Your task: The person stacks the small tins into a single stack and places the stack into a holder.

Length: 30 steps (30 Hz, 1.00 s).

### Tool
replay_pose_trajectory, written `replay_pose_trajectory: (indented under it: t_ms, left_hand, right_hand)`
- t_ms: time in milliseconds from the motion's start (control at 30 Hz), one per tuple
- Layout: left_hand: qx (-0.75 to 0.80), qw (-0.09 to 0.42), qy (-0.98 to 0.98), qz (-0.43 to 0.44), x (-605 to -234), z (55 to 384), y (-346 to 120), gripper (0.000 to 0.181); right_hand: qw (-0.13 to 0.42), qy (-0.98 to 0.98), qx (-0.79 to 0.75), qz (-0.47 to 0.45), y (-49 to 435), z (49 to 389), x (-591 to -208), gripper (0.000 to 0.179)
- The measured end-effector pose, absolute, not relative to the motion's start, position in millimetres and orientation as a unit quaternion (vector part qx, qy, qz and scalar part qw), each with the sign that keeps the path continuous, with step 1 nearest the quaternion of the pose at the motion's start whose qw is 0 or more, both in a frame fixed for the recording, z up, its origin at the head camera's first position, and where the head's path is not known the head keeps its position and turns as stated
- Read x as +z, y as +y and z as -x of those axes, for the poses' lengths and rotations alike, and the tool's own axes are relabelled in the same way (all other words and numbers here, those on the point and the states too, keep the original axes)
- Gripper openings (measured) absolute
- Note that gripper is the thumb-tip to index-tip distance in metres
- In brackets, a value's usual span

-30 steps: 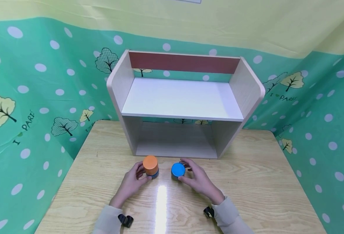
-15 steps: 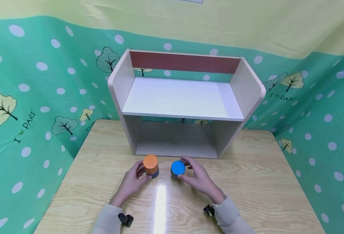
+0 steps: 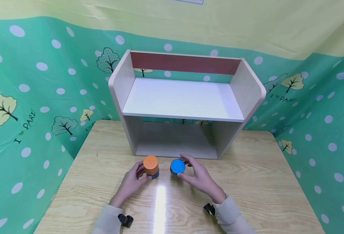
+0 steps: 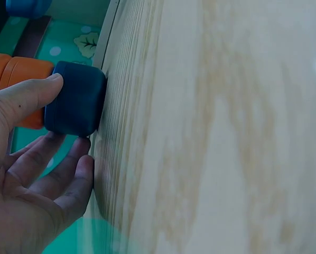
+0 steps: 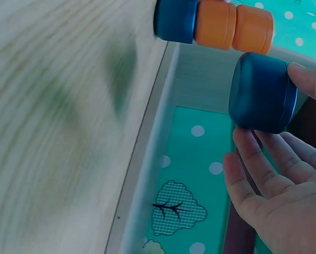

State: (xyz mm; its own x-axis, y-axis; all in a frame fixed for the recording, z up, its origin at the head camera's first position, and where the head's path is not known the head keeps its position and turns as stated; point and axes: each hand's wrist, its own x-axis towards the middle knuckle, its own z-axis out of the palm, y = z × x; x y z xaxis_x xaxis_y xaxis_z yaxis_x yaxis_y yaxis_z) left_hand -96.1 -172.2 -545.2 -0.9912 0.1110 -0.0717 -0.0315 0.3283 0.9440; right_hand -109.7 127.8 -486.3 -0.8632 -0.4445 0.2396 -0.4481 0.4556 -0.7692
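Observation:
My left hand (image 3: 133, 182) grips a dark blue round container (image 4: 76, 99) at the base of a stack, thumb on one side and fingertips on the other. Stacked on it is an orange round part (image 3: 150, 164), which shows two sections in the wrist views. To the right, my right hand (image 3: 197, 177) holds a second blue round container (image 3: 177, 166) with a brighter blue top, pinched between thumb and fingers. In the right wrist view this held container (image 5: 262, 92) hangs clear of the wooden table, beside the stack.
Just behind both hands stands a two-level shelf unit (image 3: 183, 97) with pale side panels and a reddish back bar. The wooden table (image 3: 248, 182) extends to either side. A green dotted curtain (image 3: 43, 97) surrounds the back and sides.
My right hand has raised its blue container slightly, and it now appears a little higher and farther left. The left hand and the stack stay in place.

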Motion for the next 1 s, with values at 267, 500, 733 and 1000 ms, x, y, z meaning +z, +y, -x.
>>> replay_pose_trajectory:
  t_ms: [267, 500, 733, 1000]
  left_hand:
    - [0.574, 0.058, 0.816, -0.028, -546, 96, -172, 0.068]
    - [0.571, 0.054, 0.819, -0.026, -548, 97, -172, 0.068]
    - [0.573, 0.052, 0.817, -0.027, -548, 97, -172, 0.068]
    - [0.578, 0.052, 0.814, -0.024, -548, 97, -172, 0.067]
  right_hand:
    - [0.020, -0.856, 0.439, -0.271, 126, 110, -478, 0.069]
    - [0.028, -0.858, 0.435, -0.272, 124, 113, -472, 0.069]
    - [0.031, -0.859, 0.431, -0.275, 120, 114, -463, 0.070]
    - [0.033, -0.857, 0.429, -0.284, 113, 115, -456, 0.069]
